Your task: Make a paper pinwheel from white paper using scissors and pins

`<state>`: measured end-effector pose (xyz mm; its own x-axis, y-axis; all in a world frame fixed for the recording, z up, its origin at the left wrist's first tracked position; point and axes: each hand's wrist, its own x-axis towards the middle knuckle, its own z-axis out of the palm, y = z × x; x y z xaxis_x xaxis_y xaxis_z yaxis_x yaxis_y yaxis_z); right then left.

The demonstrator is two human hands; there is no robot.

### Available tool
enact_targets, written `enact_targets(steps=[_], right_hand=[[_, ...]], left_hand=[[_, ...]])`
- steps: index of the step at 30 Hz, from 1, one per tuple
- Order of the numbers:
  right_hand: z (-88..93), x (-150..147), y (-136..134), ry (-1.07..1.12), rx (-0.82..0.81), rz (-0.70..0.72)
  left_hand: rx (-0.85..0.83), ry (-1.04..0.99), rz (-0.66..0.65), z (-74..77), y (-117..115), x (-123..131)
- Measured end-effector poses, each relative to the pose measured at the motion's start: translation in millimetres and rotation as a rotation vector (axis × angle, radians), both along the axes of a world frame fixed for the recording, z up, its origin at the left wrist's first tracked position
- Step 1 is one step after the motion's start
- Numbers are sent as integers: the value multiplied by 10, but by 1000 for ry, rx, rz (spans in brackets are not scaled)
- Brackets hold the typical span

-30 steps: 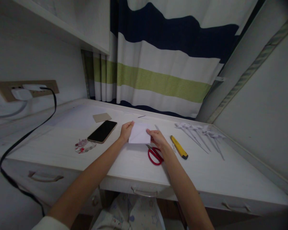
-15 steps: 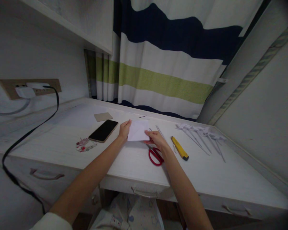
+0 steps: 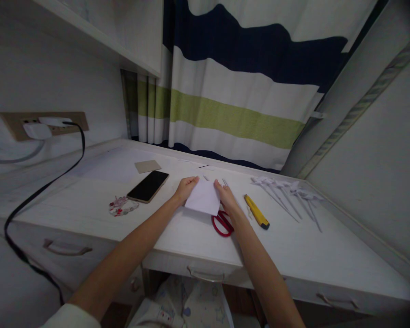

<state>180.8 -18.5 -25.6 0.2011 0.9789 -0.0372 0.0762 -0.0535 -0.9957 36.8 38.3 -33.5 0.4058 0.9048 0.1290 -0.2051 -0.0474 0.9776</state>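
A small white sheet of paper (image 3: 204, 198) is held just above the white desk (image 3: 177, 232) between both my hands. My left hand (image 3: 185, 188) pinches its left edge and my right hand (image 3: 226, 196) grips its right edge. The sheet is turned so one corner points toward me. Red-handled scissors (image 3: 222, 223) lie on the desk just under and behind the paper, partly hidden by my right hand.
A yellow utility knife (image 3: 255, 211) lies right of the scissors. Several white paper pinwheels on sticks (image 3: 287, 193) rest further right. A black phone (image 3: 147, 186), a tan card (image 3: 147, 166) and a small trinket (image 3: 122, 206) lie to the left. A black cable (image 3: 37, 191) runs down from a wall socket.
The paper has been rotated and lowered between my hands, its corner now pointing toward me. Both hands shifted slightly along its edges.
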Motion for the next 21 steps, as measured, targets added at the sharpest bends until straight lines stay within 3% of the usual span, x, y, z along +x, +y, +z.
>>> enact_targets(steps=[8,21], right_hand=[[-13,2,35,-28,-13,-29],[96,-111,-124,-56,-139,216]], left_hand=[[20,49,50,35,9,-16],[9,-15,326,27,175,-126]])
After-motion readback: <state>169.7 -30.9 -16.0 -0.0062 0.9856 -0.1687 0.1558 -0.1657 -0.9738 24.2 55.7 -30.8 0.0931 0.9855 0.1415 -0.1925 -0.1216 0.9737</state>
